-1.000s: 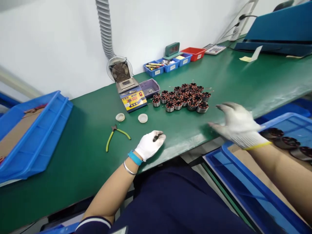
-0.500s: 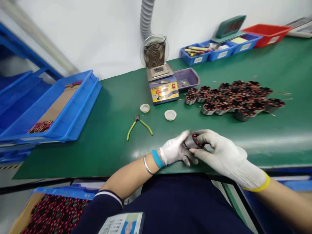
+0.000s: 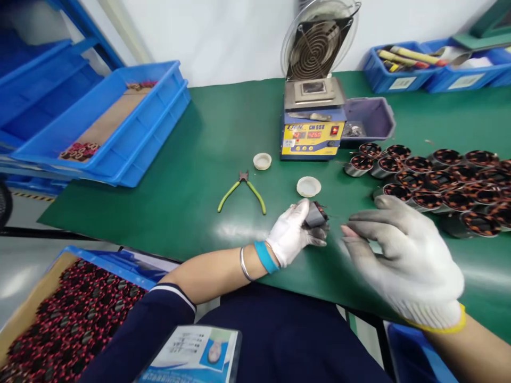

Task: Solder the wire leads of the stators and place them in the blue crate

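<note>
Gloved in white with a blue band at the wrist, my left hand [image 3: 293, 231] is wrapped round a grey motor stator [image 3: 316, 215] with copper windings inside. Thin wire ends stick out from the stator. My right hand [image 3: 403, 260], in a white glove with a yellow cuff, is off to the right, apart from the stator. Its thumb and forefinger come together in a pinch, and anything between them is too fine to make out. Just beyond the stator lies a small white dish [image 3: 308, 186]. Green-handled cutting pliers [image 3: 242, 192] rest spread on the green table [image 3: 191, 213].
Several wound stators [image 3: 443, 183] stand in rows at right. Behind are a yellow-and-blue solder pot [image 3: 311, 135], a purple bin [image 3: 369, 119], another small dish [image 3: 262, 161] and a blue tool bin [image 3: 399, 66]. Blue crates [image 3: 155, 122] stand left; a crate of windings [image 3: 80, 319] sits below.
My right hand has left the stator and moved right. My left hand keeps hold of the stator, now turned a little. The head view has shifted closer to the table.
</note>
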Demonstrator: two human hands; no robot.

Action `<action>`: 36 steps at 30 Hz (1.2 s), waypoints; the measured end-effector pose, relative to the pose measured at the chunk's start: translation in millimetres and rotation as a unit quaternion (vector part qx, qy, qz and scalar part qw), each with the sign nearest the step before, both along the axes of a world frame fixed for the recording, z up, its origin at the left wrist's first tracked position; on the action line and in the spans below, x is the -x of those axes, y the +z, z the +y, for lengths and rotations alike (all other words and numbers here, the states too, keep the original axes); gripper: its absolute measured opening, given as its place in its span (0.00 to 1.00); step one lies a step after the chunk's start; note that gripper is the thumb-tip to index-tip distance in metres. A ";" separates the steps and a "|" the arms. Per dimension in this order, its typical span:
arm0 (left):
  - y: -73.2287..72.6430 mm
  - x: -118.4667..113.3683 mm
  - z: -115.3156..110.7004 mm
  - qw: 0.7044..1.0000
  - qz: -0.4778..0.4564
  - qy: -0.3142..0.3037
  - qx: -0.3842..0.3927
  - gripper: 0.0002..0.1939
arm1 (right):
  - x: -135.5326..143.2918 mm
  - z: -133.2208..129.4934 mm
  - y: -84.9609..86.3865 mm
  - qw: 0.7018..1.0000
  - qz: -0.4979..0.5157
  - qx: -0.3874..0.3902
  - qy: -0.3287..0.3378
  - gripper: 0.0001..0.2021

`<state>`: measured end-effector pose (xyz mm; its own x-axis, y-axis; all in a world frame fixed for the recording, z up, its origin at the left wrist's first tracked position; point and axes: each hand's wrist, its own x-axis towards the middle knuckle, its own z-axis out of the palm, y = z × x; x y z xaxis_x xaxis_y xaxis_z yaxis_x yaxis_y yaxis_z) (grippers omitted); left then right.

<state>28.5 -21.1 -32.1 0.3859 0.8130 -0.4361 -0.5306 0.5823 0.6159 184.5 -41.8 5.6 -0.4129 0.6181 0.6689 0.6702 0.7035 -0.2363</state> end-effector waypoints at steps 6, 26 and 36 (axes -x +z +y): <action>-8.2 0.0 7.1 0.997 0.056 0.032 -0.046 0.15 | -6.0 -3.0 -10.3 0.981 0.066 0.111 -0.145 0.13; 7.2 -5.1 -8.3 0.991 0.129 -0.006 -0.036 0.16 | -18.3 14.0 -10.9 0.990 -0.046 0.127 -0.033 0.10; 10.5 16.2 13.1 0.993 0.078 -0.087 0.027 0.27 | -8.3 4.3 41.6 0.986 -0.112 0.048 0.116 0.05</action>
